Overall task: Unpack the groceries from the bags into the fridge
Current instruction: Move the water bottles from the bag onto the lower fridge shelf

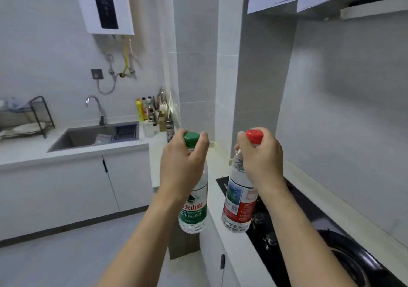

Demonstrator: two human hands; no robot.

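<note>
My left hand [182, 165] grips the neck of a clear water bottle with a green cap and green label [194, 211]. My right hand [260, 161] grips the neck of a second water bottle with a red cap and red label [239, 203]. Both bottles hang upright in the air in front of me, side by side, above the counter's edge and the floor. No fridge and no grocery bag is in view.
A black gas hob [287, 220] with a dark pan [353, 258] lies in the counter at right. A sink [95, 135] with a tap, a dish rack [28, 119] and condiment bottles [150, 110] stand at the back left. White cabinets [66, 189] run below.
</note>
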